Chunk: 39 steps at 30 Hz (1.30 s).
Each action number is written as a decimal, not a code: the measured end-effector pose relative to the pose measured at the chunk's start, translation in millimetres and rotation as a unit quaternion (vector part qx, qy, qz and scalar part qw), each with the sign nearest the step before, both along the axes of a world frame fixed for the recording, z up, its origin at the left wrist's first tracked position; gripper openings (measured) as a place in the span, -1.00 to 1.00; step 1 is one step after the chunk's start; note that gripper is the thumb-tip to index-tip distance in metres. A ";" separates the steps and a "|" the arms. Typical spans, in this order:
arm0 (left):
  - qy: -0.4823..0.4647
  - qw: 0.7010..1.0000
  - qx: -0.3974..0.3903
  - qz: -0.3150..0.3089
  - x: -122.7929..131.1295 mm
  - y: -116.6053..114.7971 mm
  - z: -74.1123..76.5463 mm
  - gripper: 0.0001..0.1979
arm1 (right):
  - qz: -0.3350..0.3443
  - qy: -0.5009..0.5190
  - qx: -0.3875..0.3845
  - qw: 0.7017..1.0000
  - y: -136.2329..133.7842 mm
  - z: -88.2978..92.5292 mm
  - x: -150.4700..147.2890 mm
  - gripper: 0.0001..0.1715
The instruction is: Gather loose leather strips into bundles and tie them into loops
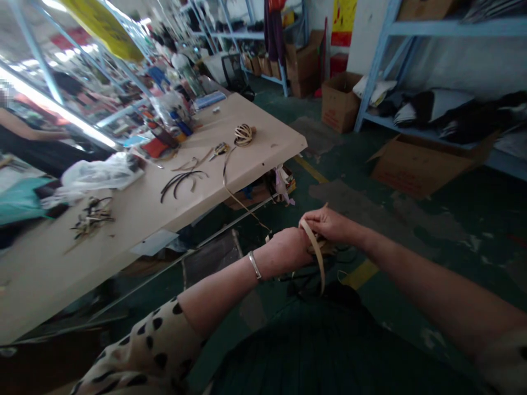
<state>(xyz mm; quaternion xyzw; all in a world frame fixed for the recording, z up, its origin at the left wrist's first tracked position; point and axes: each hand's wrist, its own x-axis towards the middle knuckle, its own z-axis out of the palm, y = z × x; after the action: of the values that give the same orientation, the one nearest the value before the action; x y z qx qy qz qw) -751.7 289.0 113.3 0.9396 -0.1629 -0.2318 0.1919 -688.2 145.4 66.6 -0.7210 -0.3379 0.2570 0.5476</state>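
Strap [316,249] is pinched tight in the grip of my left hand [288,251] and right hand [329,225], low beside the surface [135,211]; a hard tug might drag its coil [244,134] off the edge.

the bench [135,211] carries a strap coil [244,134], scissors [221,149], dark strips [181,181], a scrap pile [93,216], a plastic bag [96,175] and a tan strap [228,181] trailing off its edge.

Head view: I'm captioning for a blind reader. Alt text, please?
The left hand and right hand grip a tan strap, which trails up toward a coil on a beige table at left. Cardboard boxes sit on the floor by blue shelves.
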 end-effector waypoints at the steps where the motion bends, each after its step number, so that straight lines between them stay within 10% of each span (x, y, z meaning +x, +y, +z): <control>1: -0.009 1.000 0.027 -0.009 -1.4 2.6 -0.3 -0.78 | 0.020 0.050 -0.008 0.999 3.8 -12.7 -2.9 -0.58; 8: -0.094 0.992 0.024 0.078 -6.2 9.4 -13.9 -0.71 | -0.047 0.289 0.074 0.953 -16.4 -27.6 -20.9 -0.55; 22: 0.082 0.972 -0.112 0.187 24.1 -45.8 -18.8 -0.89 | -0.054 0.040 0.020 0.998 -67.2 -45.4 -0.3 -0.69; 29: 0.102 0.935 -0.181 0.286 52.6 -77.1 -31.9 -0.91 | -0.406 -0.134 0.016 0.904 -135.0 -1.3 9.1 -0.73; 35: 0.202 0.776 -0.451 0.392 71.3 -105.6 -33.0 -0.76 | -0.206 -0.110 -0.085 0.969 -132.2 -18.3 10.1 -0.67; 39: 0.229 0.751 -0.484 0.388 94.1 -115.7 -38.6 -0.74 | -0.174 -0.019 -0.116 0.978 -113.7 -64.8 37.1 -0.65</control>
<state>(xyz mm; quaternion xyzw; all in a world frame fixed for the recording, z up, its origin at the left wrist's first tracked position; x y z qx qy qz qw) -657.6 173.3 74.7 0.6225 0.1737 -0.2363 0.7256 -651.1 31.7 1.8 -0.8321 -0.1857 0.1812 0.4902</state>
